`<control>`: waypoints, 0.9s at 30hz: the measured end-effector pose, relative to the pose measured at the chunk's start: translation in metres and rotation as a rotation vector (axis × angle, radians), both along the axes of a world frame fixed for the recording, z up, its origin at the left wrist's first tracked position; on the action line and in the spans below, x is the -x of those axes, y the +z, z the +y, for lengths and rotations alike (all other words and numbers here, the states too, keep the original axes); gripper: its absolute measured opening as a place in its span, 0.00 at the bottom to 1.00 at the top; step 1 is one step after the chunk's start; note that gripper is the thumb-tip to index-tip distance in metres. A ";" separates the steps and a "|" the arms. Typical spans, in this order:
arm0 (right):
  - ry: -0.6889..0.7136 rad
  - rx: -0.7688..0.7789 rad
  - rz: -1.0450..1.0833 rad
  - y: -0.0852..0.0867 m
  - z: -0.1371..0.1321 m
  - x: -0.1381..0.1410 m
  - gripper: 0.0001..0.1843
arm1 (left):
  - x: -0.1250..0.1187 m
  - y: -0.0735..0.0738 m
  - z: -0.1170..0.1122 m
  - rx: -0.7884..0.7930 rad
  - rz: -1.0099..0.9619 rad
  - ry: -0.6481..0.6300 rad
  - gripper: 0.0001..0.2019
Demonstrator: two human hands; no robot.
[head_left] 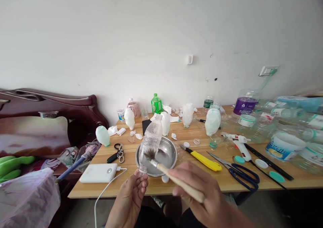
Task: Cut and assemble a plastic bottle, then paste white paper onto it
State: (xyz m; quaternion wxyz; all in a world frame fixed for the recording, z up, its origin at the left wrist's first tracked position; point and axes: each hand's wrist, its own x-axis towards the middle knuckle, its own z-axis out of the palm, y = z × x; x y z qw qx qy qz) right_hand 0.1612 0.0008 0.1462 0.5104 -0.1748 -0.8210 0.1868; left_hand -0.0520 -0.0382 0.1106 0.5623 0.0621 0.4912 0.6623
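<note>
My left hand (135, 191) grips a clear plastic bottle (152, 133) by its narrow neck, which points down toward me. The bottle tilts up and away over a metal bowl (170, 152). In my right hand (199, 191) is a paintbrush (176, 181) with a pale wooden handle. Its dark bristles touch, or lie just in front of, the bottle's side near the neck; which one I cannot tell. Liquid seems to lie in the bowl, though its depth is unclear. A small white cap (165, 178) sits by the bowl's near rim.
Several white-covered bottle shapes (187, 115) stand behind the bowl. To the right lie a yellow utility knife (204, 160), scissors (243, 175), a glue gun (239, 143) and many clear bottles (264, 127). At left are a white power bank (98, 173) with its cable and small scissors (119, 153).
</note>
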 end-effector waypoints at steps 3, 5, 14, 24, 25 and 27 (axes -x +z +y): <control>0.086 0.033 -0.063 0.003 -0.008 0.006 0.22 | 0.003 -0.005 0.001 -0.041 -0.004 -0.009 0.06; 0.064 0.030 -0.026 0.004 -0.008 0.007 0.19 | 0.004 -0.008 0.000 -0.098 0.046 -0.047 0.07; -0.511 -0.071 0.130 0.027 0.032 -0.016 0.08 | 0.017 -0.021 0.003 -0.286 0.659 -0.106 0.19; -0.143 -0.055 -0.011 0.011 -0.014 0.017 0.16 | 0.030 -0.021 -0.004 -0.635 1.732 0.175 0.09; -0.125 -0.041 -0.022 0.009 -0.018 0.019 0.16 | 0.032 -0.020 -0.005 -0.680 1.862 0.200 0.11; -0.123 -0.028 -0.021 0.008 -0.018 0.018 0.14 | 0.037 -0.020 -0.007 -0.766 2.071 0.191 0.17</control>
